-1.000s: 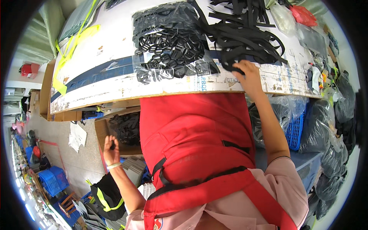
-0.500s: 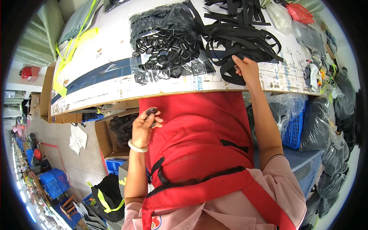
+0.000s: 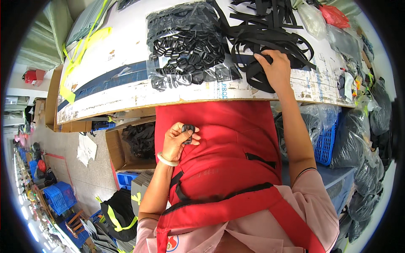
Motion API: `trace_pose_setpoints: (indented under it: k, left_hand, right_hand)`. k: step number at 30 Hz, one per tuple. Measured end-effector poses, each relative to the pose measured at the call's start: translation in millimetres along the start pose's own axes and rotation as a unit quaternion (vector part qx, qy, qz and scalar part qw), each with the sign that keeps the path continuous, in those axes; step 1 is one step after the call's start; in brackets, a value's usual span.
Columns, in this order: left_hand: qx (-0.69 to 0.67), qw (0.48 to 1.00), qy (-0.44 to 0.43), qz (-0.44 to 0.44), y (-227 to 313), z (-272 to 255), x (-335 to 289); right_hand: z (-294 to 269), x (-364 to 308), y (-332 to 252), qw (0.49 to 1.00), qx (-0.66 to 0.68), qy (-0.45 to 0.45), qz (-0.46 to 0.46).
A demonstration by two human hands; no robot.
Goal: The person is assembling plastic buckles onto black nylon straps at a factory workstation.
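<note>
My left hand (image 3: 174, 145) is closed around a black plastic buckle (image 3: 188, 134), held in front of the red apron. Over the table's right half, my right hand (image 3: 276, 69) rests at the near edge of a tangled heap of black webbing straps (image 3: 291, 46). Its thumb and fingers are spread, and no strap is plainly gripped; part of the fingers' undersides is hidden. Left of the heap lies a clear plastic bag (image 3: 162, 80) with many black slide buckles (image 3: 194, 52) showing through its front.
The white worn tabletop (image 3: 130, 46) has a near edge just beyond my apron (image 3: 219, 143). Neon yellow strap (image 3: 76, 63) hangs over its left side. Below stand a cardboard box (image 3: 116, 147) of black pieces and a blue crate (image 3: 325, 145). Dark plastic bags (image 3: 350, 143) crowd the right.
My left hand has moved right and the buckle in it shows more fully. My right hand has shifted up slightly and its fingers have spread from a pinch at the strap loop.
</note>
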State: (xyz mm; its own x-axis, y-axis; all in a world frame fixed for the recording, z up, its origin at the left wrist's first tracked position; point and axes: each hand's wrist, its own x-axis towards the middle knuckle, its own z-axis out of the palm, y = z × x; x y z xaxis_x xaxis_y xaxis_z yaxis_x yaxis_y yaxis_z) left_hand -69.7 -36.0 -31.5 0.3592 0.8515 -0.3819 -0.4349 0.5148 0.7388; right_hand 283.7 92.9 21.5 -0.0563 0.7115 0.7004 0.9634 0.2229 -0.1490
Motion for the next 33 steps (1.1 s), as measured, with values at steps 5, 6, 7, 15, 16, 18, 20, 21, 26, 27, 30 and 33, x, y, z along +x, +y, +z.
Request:
trace_pose_setpoints:
  k: [5,6,7,15,16,18,20,21,26,27,30,33]
  left_hand:
    - [0.02,1.0,0.014,0.016,-6,9,4]
    - [0.027,0.999,0.021,0.02,-6,10,4]
    - [0.017,0.999,0.025,0.016,-4,11,4]
    - [0.051,0.996,0.065,0.032,-7,4,-2]
    - [0.051,0.995,0.075,0.048,-7,4,-4]
    - [0.045,0.993,0.098,0.057,-7,7,-2]
    - [0.036,0.992,0.1,0.062,-6,17,8]
    - [0.018,0.995,0.07,0.064,-4,18,8]
    - [-0.176,0.983,-0.042,-0.039,13,15,-11]
    - [-0.209,0.973,-0.076,-0.061,11,14,-12]
    - [-0.234,0.95,-0.175,-0.115,10,20,-14]
    - [-0.21,0.967,-0.113,-0.091,3,24,-16]
  right_hand:
    - [31,7,15,0.81,0.443,-0.137,0.358]
    - [31,10,11,0.809,0.446,-0.138,0.357]
    - [30,14,9,0.825,0.448,-0.095,0.331]
    - [-46,98,-51,0.801,0.569,0.11,0.148]
    - [-64,104,-65,0.785,0.6,0.118,0.105]
    - [-102,99,-99,0.784,0.586,0.131,0.157]
    - [-140,79,-106,0.741,0.659,-0.02,0.128]
    - [-147,64,-117,0.759,0.621,-0.072,0.18]
    - [-91,-20,-157,0.634,0.576,-0.453,0.247]
    - [-80,-34,-163,0.618,0.587,-0.476,0.215]
    - [-62,-49,-176,0.608,0.58,-0.506,0.195]
    - [-41,-63,-172,0.594,0.608,-0.49,0.193]
